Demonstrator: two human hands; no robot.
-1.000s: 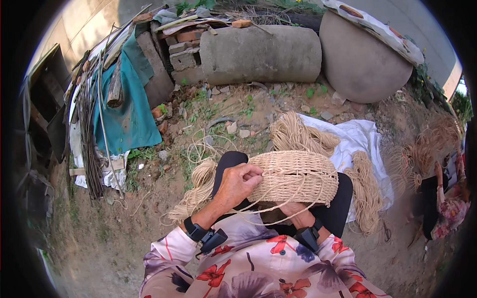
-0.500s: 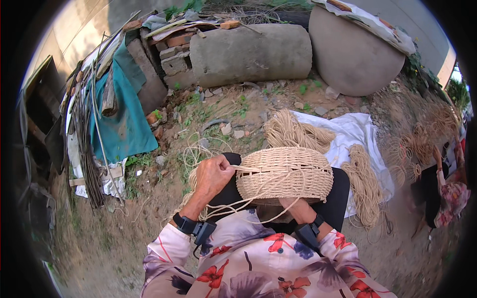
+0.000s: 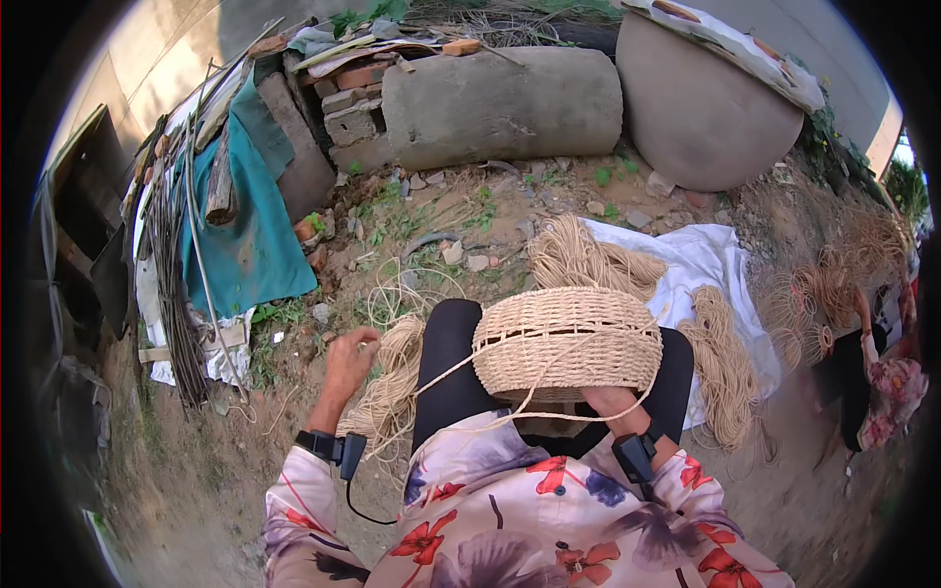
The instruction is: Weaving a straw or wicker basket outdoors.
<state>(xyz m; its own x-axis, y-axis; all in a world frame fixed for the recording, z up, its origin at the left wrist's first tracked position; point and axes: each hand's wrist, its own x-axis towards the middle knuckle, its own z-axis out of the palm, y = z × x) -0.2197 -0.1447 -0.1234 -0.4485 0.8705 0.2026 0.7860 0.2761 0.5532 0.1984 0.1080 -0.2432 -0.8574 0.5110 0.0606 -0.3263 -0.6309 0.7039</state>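
Observation:
A pale woven cord basket (image 3: 569, 343) rests on its side across my thighs, with a gap in the weave along its upper part. My right hand (image 3: 610, 400) grips its near edge, the fingers hidden under and inside it. My left hand (image 3: 350, 361) is out to the left, apart from the basket, with its fingers curled together; what they hold, if anything, cannot be made out. Loose cord strands (image 3: 495, 423) run from the basket across my lap. Below and beside my left hand lies a bundle of pale cord (image 3: 392, 367).
Beyond the basket, cord hanks (image 3: 578, 255) lie by a white sheet (image 3: 720, 265), with another hank (image 3: 723, 372) on its near side. A teal cloth (image 3: 245, 255) hangs at left. A concrete cylinder (image 3: 500, 103) and a large rounded vessel (image 3: 706, 108) stand behind. Another person (image 3: 887, 382) sits at right.
My left hand has moved left, away from the basket's side and the strand there. My right hand stays at the basket, which has shifted slightly right in view. The cord bundle at left is now uncovered.

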